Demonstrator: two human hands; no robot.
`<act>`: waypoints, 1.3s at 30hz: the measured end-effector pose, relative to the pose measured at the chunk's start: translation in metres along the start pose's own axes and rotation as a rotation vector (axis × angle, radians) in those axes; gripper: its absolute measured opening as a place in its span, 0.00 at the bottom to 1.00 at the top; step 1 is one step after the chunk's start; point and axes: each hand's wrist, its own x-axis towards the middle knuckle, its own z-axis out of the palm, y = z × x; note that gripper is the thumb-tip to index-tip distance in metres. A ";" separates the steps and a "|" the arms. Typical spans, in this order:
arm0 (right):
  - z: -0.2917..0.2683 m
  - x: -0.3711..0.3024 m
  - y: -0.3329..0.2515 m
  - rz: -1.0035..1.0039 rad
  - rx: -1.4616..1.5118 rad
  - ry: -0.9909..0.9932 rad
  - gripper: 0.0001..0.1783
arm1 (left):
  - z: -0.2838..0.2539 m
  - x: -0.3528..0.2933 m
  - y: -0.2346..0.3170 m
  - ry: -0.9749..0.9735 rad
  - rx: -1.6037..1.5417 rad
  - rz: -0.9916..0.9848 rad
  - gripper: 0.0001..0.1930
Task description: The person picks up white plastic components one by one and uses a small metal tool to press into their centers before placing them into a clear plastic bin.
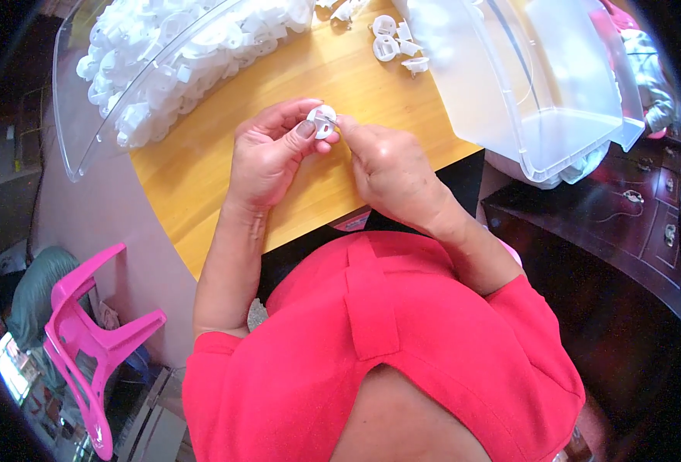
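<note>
My left hand pinches a round white plastic part with openings in its face between thumb and fingers, above the wooden table. From the right, my right hand meets it, with fingers curled closed and the tips at the part's edge. A thin greyish tip shows between those fingers and the part; the rest of it is hidden in the grip. Several similar white plastic parts lie loose farther back on the table.
At the far left, a clear plastic bin holds a big heap of white parts. A translucent bin stands at the right over the table edge. On the floor at left is a pink plastic stool; a dark drawer cabinet stands right.
</note>
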 end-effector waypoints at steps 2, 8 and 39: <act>0.000 0.000 -0.003 -0.014 -0.083 -0.011 0.16 | 0.000 -0.001 -0.001 0.001 0.005 0.020 0.13; -0.024 0.011 -0.010 0.072 -0.265 -0.306 0.12 | 0.002 -0.003 -0.004 0.030 0.120 0.009 0.11; -0.028 0.013 -0.006 0.157 -0.080 -0.301 0.06 | 0.008 -0.002 -0.003 0.031 0.280 0.060 0.12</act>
